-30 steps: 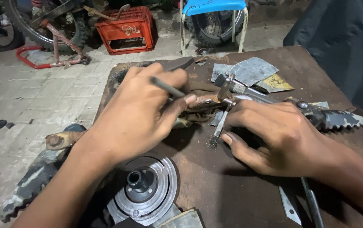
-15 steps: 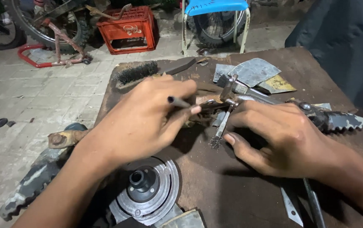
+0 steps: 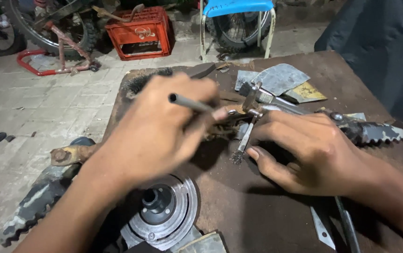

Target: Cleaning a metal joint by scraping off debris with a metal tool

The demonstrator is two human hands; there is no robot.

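Left hand (image 3: pixel 157 129) clamped on thin grey metal rod (image 3: pixel 189 102), right hand (image 3: pixel 311 150) pressing rusty linkage (image 3: pixel 250 115)

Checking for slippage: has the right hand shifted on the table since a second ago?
No. The right hand stays planted beside the toothed metal part.

1. A grey paved floor (image 3: pixel 47 107) spreads to the left.
2. A red plastic crate (image 3: pixel 139 33) stands beside a motorcycle wheel (image 3: pixel 47 28).
3. A blue chair (image 3: pixel 236 14) stands behind the rusty brown table (image 3: pixel 257 215).
4. Dark cloth (image 3: pixel 374 47) hangs at right.
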